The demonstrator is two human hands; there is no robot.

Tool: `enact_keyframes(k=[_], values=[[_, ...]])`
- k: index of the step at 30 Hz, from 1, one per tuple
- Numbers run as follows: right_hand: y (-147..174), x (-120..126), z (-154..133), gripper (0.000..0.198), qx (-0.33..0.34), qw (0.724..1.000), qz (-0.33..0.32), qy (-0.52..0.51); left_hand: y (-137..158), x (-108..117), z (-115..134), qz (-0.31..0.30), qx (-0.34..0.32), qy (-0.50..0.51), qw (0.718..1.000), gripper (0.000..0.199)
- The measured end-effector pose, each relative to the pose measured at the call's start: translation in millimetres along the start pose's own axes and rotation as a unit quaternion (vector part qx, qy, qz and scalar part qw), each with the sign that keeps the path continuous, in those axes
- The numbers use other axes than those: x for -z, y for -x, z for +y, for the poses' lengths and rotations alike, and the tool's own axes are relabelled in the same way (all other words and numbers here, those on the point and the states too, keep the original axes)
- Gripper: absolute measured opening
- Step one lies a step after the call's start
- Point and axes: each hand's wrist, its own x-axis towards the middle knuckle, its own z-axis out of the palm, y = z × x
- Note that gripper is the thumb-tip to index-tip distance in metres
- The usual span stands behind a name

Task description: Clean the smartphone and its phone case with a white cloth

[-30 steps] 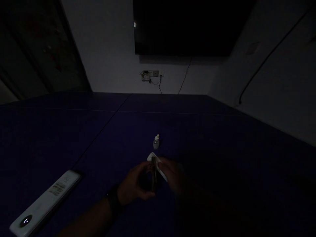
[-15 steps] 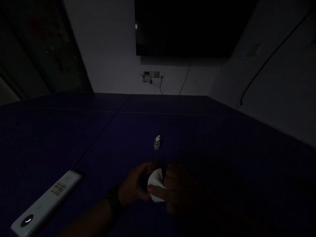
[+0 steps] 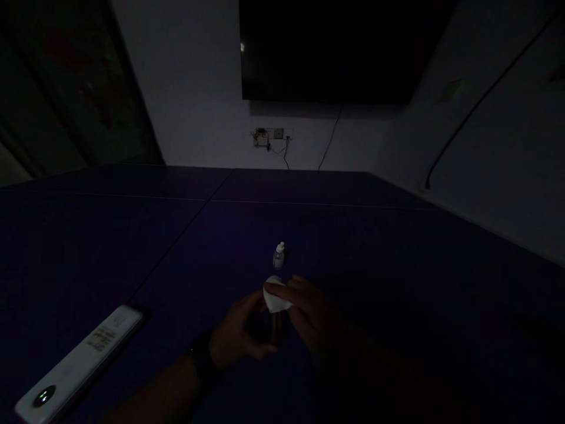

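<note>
A folded white cloth (image 3: 277, 301) is pinched in the fingers of my right hand (image 3: 306, 309). The cloth lies against the upper part of a dark object (image 3: 276, 330) whose kind is too dim to make out. My left hand (image 3: 241, 330), with a dark band on its wrist, curves around this object from the left, thumb at its lower end. Just beyond both hands, a small clear bottle (image 3: 278, 259) with a white cap stands upright on the dark blue surface (image 3: 212, 247).
A long white device (image 3: 83, 359) with a small lit display rests on the surface at the lower left. Behind, a large dark screen (image 3: 326, 53) hangs on the wall above sockets (image 3: 271, 134) and loose cables. A cable (image 3: 477, 112) runs down the right wall.
My right hand and the cloth have moved up and away, to the upper part of the dark object, uncovering its lower part. My left hand has stayed nearly in place.
</note>
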Motion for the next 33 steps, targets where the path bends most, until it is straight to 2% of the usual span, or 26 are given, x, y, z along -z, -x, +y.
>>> enact_keyframes(k=[5, 9, 11, 13, 15, 16, 18, 20, 22, 24, 26, 29, 31, 33], values=[[-8, -11, 7, 0.048, -0.125, 0.986, 0.003, -0.114, 0, 1, 0, 0.006, -0.002, -0.019, 1.0, 0.088], [-11, -16, 10, 0.038, -0.246, 0.94, -0.022, -0.235, 0, 1, 1, 0.0, -0.002, -0.023, 1.0, 0.087], [-9, -12, 7, 0.042, -0.253, 0.927, -0.022, -0.275, 0, 1, 2, 0.001, -0.001, -0.025, 1.0, 0.088], [-6, -6, 2, 0.042, -0.193, 0.953, -0.007, -0.234, 1, 1, 2, 0.003, 0.001, -0.03, 1.0, 0.088], [-2, 2, -2, 0.043, -0.08, 0.987, -0.012, -0.136, 1, 1, 2, 0.005, 0.004, -0.036, 0.999, 0.087], [0, 6, -4, 0.044, -0.018, 0.996, -0.024, -0.088, 2, 1, 2, 0.006, 0.005, -0.037, 0.999, 0.087], [2, 11, -4, 0.046, 0.084, 0.995, -0.052, -0.02, 2, 1, 3, 0.01, 0.004, -0.037, 0.999, 0.087], [1, 13, -3, 0.046, 0.148, 0.987, -0.064, 0.018, 2, 0, 4, 0.009, 0.004, -0.038, 0.999, 0.084], [0, 14, -1, 0.043, 0.181, 0.981, -0.056, 0.037, 2, -1, 6, 0.006, 0.005, -0.04, 0.999, 0.08], [-3, 13, 0, 0.043, 0.181, 0.981, -0.051, 0.041, 1, 0, 7, 0.005, 0.004, -0.041, 0.999, 0.08], [-5, 9, 1, 0.046, 0.118, 0.992, -0.045, 0.03, 1, 1, 6, 0.007, -0.001, -0.039, 0.999, 0.086], [-9, -1, 5, 0.049, -0.046, 0.998, -0.016, -0.032, 1, 2, 3, 0.005, -0.008, -0.035, 0.999, 0.089], [-11, -7, 7, 0.043, -0.145, 0.983, -0.018, -0.111, 0, 2, 1, 0.004, -0.01, -0.033, 0.999, 0.086], [-11, -11, 8, 0.041, -0.207, 0.957, -0.037, -0.199, 0, 1, 0, 0.004, -0.011, -0.034, 0.999, 0.086]])
